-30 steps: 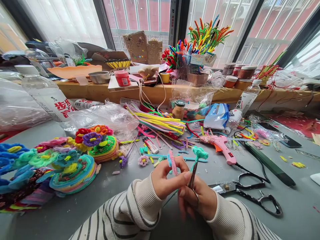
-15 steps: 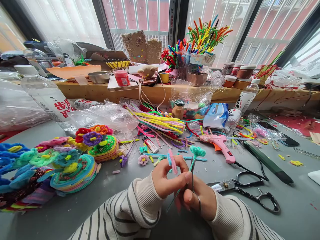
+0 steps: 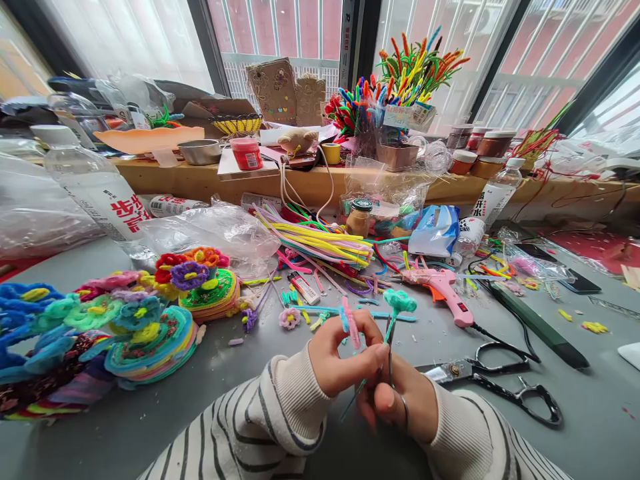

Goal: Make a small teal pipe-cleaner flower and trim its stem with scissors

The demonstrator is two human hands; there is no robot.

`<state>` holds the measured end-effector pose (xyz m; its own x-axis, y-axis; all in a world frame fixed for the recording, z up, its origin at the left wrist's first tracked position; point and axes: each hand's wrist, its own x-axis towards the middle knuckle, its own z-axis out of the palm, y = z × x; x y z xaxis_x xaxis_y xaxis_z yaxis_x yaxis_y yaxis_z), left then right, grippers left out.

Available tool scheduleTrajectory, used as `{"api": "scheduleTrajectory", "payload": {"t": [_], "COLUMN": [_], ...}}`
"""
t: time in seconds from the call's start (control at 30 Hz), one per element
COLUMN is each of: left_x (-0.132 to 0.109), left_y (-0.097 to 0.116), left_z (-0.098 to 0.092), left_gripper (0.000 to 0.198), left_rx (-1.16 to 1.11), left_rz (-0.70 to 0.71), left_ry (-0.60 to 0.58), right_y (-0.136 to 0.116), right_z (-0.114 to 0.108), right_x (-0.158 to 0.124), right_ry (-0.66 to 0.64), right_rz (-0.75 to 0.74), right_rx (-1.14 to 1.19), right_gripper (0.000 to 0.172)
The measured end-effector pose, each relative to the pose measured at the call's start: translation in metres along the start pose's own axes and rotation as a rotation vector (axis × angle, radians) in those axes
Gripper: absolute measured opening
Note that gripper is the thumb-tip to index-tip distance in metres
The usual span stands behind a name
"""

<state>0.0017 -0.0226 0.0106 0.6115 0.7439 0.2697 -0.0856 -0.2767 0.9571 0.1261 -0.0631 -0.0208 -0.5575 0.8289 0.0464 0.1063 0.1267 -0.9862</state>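
Note:
My left hand (image 3: pixel 345 357) pinches a small pink and blue pipe-cleaner piece (image 3: pixel 349 321) between thumb and fingers. Touching it, my right hand (image 3: pixel 403 399) is closed round the thin stem of a teal pipe-cleaner flower (image 3: pixel 399 302) that stands up above my fingers. A green pipe-cleaner end (image 3: pixel 356 395) sticks out below the hands. Both hands are held just above the grey table (image 3: pixel 240 373) in front of me, and both sleeves are striped.
Finished pipe-cleaner flowers and coiled discs (image 3: pixel 150 333) lie at the left. A pink glue gun (image 3: pixel 443 288), black scissors (image 3: pixel 505 380) and a dark bar (image 3: pixel 537 327) lie at the right. Loose pipe cleaners (image 3: pixel 320 243), bottles and plastic bags crowd the back, below a cluttered wooden shelf (image 3: pixel 310 180).
My right hand has slid a little lower and turned on the stem. The green end now sticks out below the hands. My left hand keeps its pinch.

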Motion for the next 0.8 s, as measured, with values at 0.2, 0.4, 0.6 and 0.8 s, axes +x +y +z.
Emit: {"api": "scheduleTrajectory", "payload": {"t": [0.2,0.4,0.6,0.8], "left_x": [0.0,0.0,0.001,0.001], "left_y": [0.001,0.001,-0.001,-0.001], "left_z": [0.0,0.001,0.0,-0.001], "left_gripper": [0.018,0.017,0.016,0.015], "left_rx": [-0.01,0.041,0.026,0.007], "left_rz": [-0.031,0.017,0.022,0.032], "left_ry": [-0.021,-0.023,-0.034,-0.045], "right_y": [-0.006,-0.005,0.003,0.009], "right_z": [-0.001,-0.002,-0.001,0.0], "right_x": [-0.002,0.001,0.0,0.001], "right_ry": [0.034,0.008,0.0,-0.029], "right_rz": [0.007,-0.043,-0.011,0.027], "right_rx": [-0.098,-0.074,0.051,0.103], "right_gripper": [0.063,0.059,0.056,0.054]}}
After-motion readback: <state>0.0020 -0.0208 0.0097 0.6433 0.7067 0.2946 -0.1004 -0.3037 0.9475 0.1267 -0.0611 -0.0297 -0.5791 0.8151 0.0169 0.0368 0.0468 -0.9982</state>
